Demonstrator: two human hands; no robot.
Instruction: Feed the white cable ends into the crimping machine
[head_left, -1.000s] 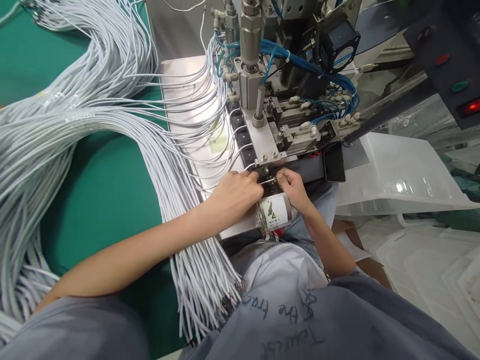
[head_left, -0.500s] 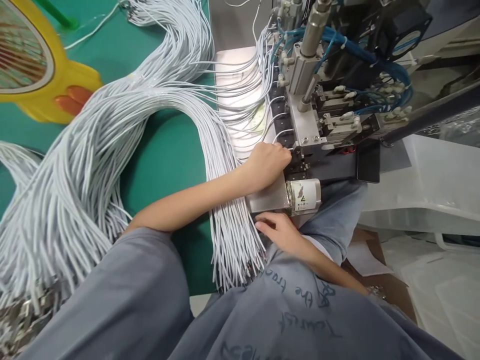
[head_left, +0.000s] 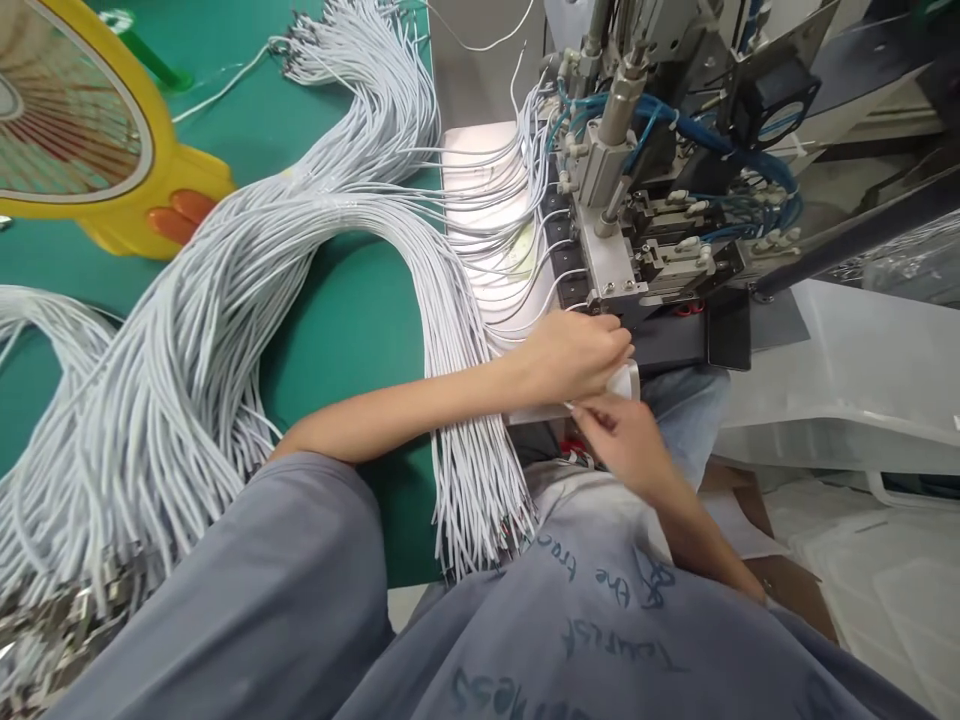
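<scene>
My left hand [head_left: 581, 352] is closed at the near end of the machine's row of black blocks [head_left: 571, 262]; whatever its fingers hold is hidden. Just below it, my right hand [head_left: 628, 435] pinches a thin white cable end [head_left: 568, 405], of which only a short piece shows. White cables run over a lit pale plate [head_left: 487, 180] into the black blocks. Under my left forearm hangs a thick bundle of white cables [head_left: 450, 300] with bare tips near my lap. The white-labelled packet beside the plate is mostly covered by my hands.
A metal machine [head_left: 607, 170] with blue air tubes stands at the back right. At the left, a yellow fan [head_left: 169, 165] stands on the green table [head_left: 337, 300], beside more cable bundles [head_left: 150, 400] with metal ends. A white bin [head_left: 862, 350] is at the right.
My left hand has moved right and slightly down, away from the blocks. My right hand has risen to it, from loosely open to pinching. The view has shifted slightly.
</scene>
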